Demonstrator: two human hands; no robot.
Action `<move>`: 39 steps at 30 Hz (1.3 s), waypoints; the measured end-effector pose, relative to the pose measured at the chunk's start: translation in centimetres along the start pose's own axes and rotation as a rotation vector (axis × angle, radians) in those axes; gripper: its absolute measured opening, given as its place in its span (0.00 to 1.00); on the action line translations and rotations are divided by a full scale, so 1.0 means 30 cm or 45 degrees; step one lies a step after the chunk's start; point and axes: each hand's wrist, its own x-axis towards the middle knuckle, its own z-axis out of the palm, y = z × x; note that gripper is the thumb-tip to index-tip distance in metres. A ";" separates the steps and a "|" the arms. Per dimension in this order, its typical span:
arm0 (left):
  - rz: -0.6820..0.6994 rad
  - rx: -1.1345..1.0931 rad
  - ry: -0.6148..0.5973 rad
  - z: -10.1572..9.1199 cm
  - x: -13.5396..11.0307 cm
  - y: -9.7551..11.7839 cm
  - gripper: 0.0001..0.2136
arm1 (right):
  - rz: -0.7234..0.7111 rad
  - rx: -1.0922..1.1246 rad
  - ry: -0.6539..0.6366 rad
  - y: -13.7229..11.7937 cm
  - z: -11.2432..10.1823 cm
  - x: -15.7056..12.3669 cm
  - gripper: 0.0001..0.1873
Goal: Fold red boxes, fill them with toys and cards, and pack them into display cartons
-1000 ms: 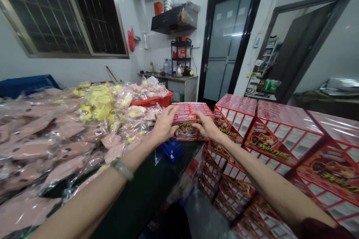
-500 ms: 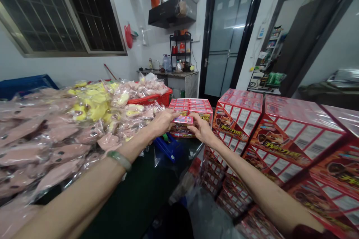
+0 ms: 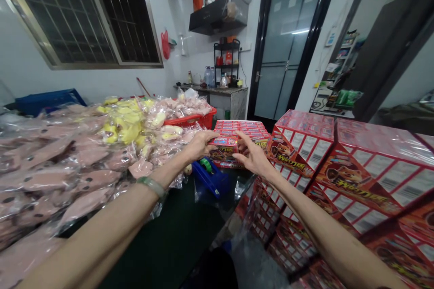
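Note:
Both my left hand point(image 3: 202, 146) and my right hand point(image 3: 252, 156) grip a small red printed box point(image 3: 223, 147) from either end, in front of a stack of matching red boxes point(image 3: 240, 127). The box's lower part and the stack's front are partly hidden by my fingers. A green bangle point(image 3: 152, 186) circles my left wrist. Just below my left hand lies a blue tape dispenser point(image 3: 209, 177) with a green roll.
Clear-bagged pink and yellow goods point(image 3: 68, 162) are heaped left of my hands, with a red crate point(image 3: 200, 119) and a blue crate point(image 3: 50, 101) behind. Shrink-wrapped red cartons point(image 3: 359, 167) stand stacked to the right. A dark table edge point(image 3: 237, 201) lies below.
My hands have taken one small box off the stack and hold it between them. The whole scene has shifted slightly right as my head turned.

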 end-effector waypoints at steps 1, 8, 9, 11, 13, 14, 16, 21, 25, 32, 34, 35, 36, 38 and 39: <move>-0.017 -0.024 0.022 -0.016 -0.012 -0.004 0.16 | -0.035 -0.034 0.033 0.009 -0.012 0.004 0.35; -0.152 -0.226 0.241 -0.193 -0.107 -0.038 0.16 | -0.193 -0.500 0.102 0.027 -0.015 0.081 0.22; -0.172 -0.250 0.289 -0.213 -0.116 -0.044 0.18 | -0.191 -0.527 0.068 0.025 0.005 0.093 0.23; -0.218 -0.301 0.413 -0.244 -0.127 -0.051 0.21 | -0.167 -0.568 0.027 0.027 0.044 0.112 0.22; -0.267 -0.350 0.571 -0.265 -0.125 -0.048 0.22 | -0.135 -0.581 0.020 0.040 0.069 0.126 0.19; -0.287 -0.371 0.647 -0.273 -0.118 -0.044 0.23 | -0.118 -0.575 0.023 0.050 0.075 0.133 0.17; -0.291 -0.404 0.773 -0.281 -0.096 -0.034 0.22 | -0.084 -0.547 0.036 0.073 0.072 0.148 0.14; -0.135 -0.465 0.783 -0.251 -0.008 -0.020 0.20 | -0.103 -0.418 -0.036 0.124 0.035 0.185 0.14; -0.076 -0.453 0.507 -0.190 0.062 -0.027 0.19 | -0.144 -0.384 -0.054 0.146 0.024 0.189 0.13; -0.073 -0.285 0.241 -0.185 0.124 -0.049 0.16 | -0.248 -0.433 0.064 0.146 0.027 0.134 0.14; -0.074 -0.221 0.170 -0.195 0.127 -0.055 0.15 | -0.275 -0.429 0.093 0.147 0.029 0.126 0.13; -0.075 -0.195 0.131 -0.197 0.128 -0.057 0.14 | -0.287 -0.425 0.103 0.149 0.030 0.124 0.12; -0.077 -0.173 0.091 -0.196 0.131 -0.058 0.14 | -0.299 -0.421 0.108 0.150 0.030 0.123 0.12; -0.083 -0.126 0.010 -0.185 0.139 -0.058 0.14 | -0.327 -0.404 0.108 0.149 0.029 0.124 0.11; -0.088 -0.098 -0.029 -0.174 0.146 -0.057 0.14 | -0.343 -0.391 0.105 0.146 0.028 0.124 0.10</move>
